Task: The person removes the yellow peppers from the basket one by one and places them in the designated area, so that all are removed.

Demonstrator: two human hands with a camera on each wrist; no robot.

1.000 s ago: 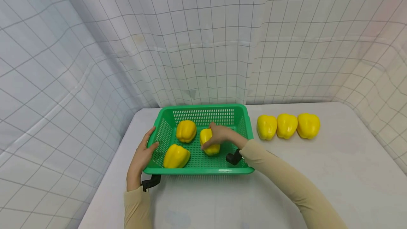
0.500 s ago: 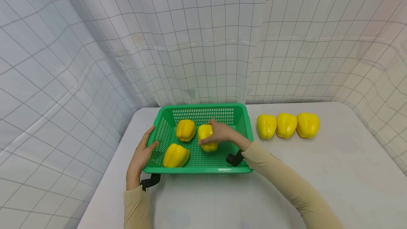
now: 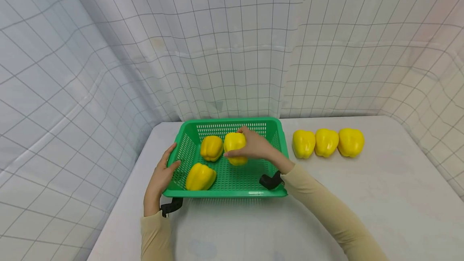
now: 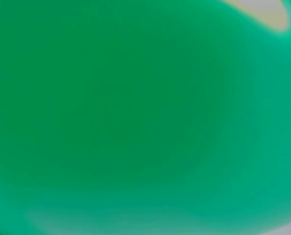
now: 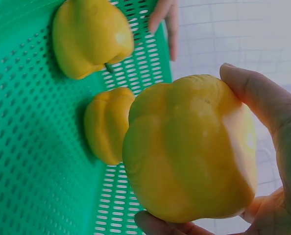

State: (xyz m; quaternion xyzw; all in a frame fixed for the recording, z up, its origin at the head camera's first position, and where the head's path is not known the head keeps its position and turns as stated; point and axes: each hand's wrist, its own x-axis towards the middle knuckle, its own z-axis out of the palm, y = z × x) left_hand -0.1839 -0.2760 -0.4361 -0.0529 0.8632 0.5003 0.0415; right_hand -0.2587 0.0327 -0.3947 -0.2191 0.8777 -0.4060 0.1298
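My right hand (image 3: 257, 145) grips a yellow bell pepper (image 3: 235, 142) from its right side, with the thumb and fingers on opposite sides. In the right wrist view the held pepper (image 5: 189, 147) hangs above the basket floor. My left hand (image 3: 160, 177) holds the left rim of a green plastic basket (image 3: 224, 194), its thumb reaching over the inner side. Two other yellow bell peppers lie in the basket: a rear pepper (image 3: 212, 148) and a front-left pepper (image 3: 201, 177). Blurred green basket wall (image 4: 135, 112) fills the left wrist view.
Three more yellow bell peppers stand in a row on the white table (image 3: 362, 196), right of the basket: a left one (image 3: 303, 144), a middle one (image 3: 327, 142) and a right one (image 3: 351, 142). A white gridded curtain (image 3: 232, 51) encloses the table's back and sides.
My right hand has raised the bell pepper off the basket floor, moving it slightly up and leftward in the head view. The left hand and the basket have stayed in place.
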